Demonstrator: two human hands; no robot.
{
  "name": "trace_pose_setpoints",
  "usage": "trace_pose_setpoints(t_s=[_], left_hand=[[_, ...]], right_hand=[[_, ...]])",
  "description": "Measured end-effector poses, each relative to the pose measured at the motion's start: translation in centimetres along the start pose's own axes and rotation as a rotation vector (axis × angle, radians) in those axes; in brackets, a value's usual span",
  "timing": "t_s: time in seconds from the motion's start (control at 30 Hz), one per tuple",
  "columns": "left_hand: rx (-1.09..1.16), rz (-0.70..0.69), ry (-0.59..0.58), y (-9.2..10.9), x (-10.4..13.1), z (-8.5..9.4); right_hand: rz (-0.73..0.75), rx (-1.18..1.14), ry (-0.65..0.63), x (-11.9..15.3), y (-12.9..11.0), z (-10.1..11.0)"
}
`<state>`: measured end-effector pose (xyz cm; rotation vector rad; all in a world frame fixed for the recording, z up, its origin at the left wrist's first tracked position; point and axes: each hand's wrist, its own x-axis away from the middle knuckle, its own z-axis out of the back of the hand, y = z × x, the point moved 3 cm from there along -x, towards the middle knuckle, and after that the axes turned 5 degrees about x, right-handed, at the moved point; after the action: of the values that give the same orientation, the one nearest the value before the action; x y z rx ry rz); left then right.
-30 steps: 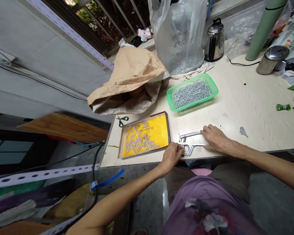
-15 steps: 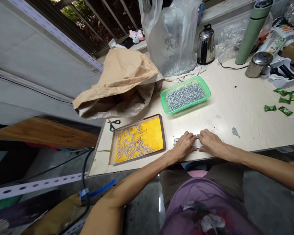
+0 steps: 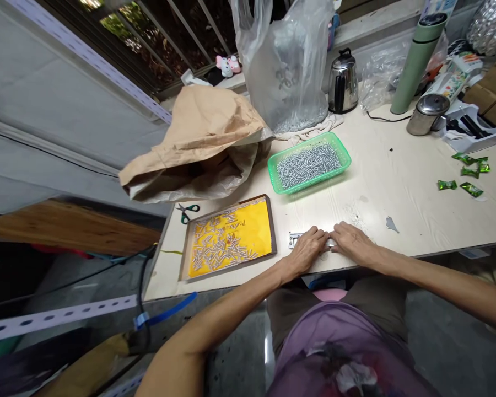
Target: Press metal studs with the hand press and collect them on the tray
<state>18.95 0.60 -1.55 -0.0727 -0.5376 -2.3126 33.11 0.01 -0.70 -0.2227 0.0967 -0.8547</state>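
At the front of the table lies a flat silvery metal rail (image 3: pixel 293 240), its left end cut with openings. My left hand (image 3: pixel 308 249) is closed over the rail's middle, thumb toward the right. Close beside it, my right hand (image 3: pixel 350 241) grips the rail's right part, and a short stretch of metal shows between the two. The fingers hide most of the rail. Left of my hands is a shallow tray (image 3: pixel 273 226) lined in yellow, with many small metal pins (image 3: pixel 221 251) scattered in it. Behind stands a green plastic basket (image 3: pixel 344 160) filled with similar pins.
A brown paper sack (image 3: pixel 206 127) lies open at the back left, near green-handled scissors (image 3: pixel 184 214). Farther back are a plastic bag (image 3: pixel 289 71), a steel kettle (image 3: pixel 343 82) and a green flask (image 3: pixel 417 69). Green-wrapped sweets (image 3: pixel 471 190) and a grey scrap (image 3: pixel 391 224) lie right.
The view has shifted slightly. My hands have drawn a little closer together, and more of the rail's left end shows. Both stay closed on the rail.
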Motion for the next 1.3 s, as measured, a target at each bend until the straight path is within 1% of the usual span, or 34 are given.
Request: trace_pose_setpoints(t_s=[0.07, 0.13, 0.23, 0.33, 0.4, 0.47, 0.5, 0.57, 0.63, 0.7, 0.77, 0.83, 0.9, 0.97, 1.03, 1.07, 1.1, 1.13, 1.17, 1.2, 1.27, 1.3], left_hand=[[0.019, 0.011, 0.088, 0.0, 0.3, -0.5], [0.031, 0.016, 0.211, 0.2, 0.8, -1.6], [0.05, -0.04, 0.35, 1.1, 1.6, -4.0], [0.075, -0.07, 0.398, 2.1, 2.1, -6.1], [0.084, -0.056, 0.407, 2.5, 2.2, -6.6], [0.093, -0.057, 0.408, 2.7, 2.2, -6.6], [0.101, -0.062, 0.404, 2.7, 2.1, -6.5], [0.12, -0.065, 0.363, 2.6, 1.8, -6.6], [0.135, -0.045, 0.276, 2.3, 1.5, -7.2], [0.139, -0.019, 0.203, 2.0, 1.2, -8.0], [0.127, -0.001, 0.177, 1.9, 0.9, -8.6], [0.1, -0.003, 0.179, 2.1, 0.7, -8.7], [0.065, -0.018, 0.214, 2.7, 0.6, -8.1], [0.031, -0.059, 0.327, 3.2, 0.9, -6.7], [-0.003, -0.093, 0.49, 3.0, 1.7, -4.8], [-0.023, -0.083, 0.57, 2.2, 2.3, -3.6], [-0.043, -0.038, 0.643, 1.0, 3.0, -2.4], [-0.064, 0.042, 0.7, -0.7, 3.9, -1.2], [-0.085, 0.162, 0.746, -2.8, 4.9, 0.1], [-0.099, 0.321, 0.774, -5.3, 6.0, 1.3], [-0.105, 0.592, 0.74, -10.3, 8.1, 3.3], [-0.1, 0.702, 0.699, -12.6, 9.1, 4.0]], right_hand=[[0.032, -0.027, -0.012, 0.0, 0.7, 0.4], [0.033, 0.007, -0.033, -0.3, 1.5, 0.5], [-0.054, 0.115, -0.03, -1.4, 3.1, 0.4], [-0.104, 0.171, -0.019, -2.8, 4.3, 0.5], [-0.142, 0.221, -0.025, -3.8, 4.4, 0.9], [-0.135, 0.275, -0.02, -4.8, 3.3, 1.3], [-0.078, 0.279, -0.017, -5.3, 2.2, 1.4], [0.123, 0.23, -0.028, -6.2, -0.7, 1.2], [0.335, 0.165, -0.069, -7.0, -3.7, 0.5], [0.45, 0.154, -0.1, -7.8, -5.7, -0.4], [0.514, 0.176, -0.09, -8.5, -6.6, -1.3], [0.58, 0.161, -0.034, -8.9, -6.9, -1.6], [0.608, 0.07, 0.092, -9.3, -6.6, -0.7], [0.546, -0.076, 0.287, -9.7, -5.6, 1.4], [0.434, -0.199, 0.494, -10.4, -3.9, 4.3], [0.382, -0.226, 0.576, -10.9, -2.9, 5.9], [0.331, -0.221, 0.631, -11.5, -1.9, 7.3], [0.277, -0.188, 0.666, -12.1, -0.8, 8.5], [0.221, -0.139, 0.689, -12.8, 0.3, 9.6], [0.161, -0.082, 0.709, -13.4, 1.2, 10.5], [0.056, 0.007, 0.745, -14.0, 2.7, 11.6], [0.023, 0.029, 0.756, -13.8, 3.0, 11.8]])
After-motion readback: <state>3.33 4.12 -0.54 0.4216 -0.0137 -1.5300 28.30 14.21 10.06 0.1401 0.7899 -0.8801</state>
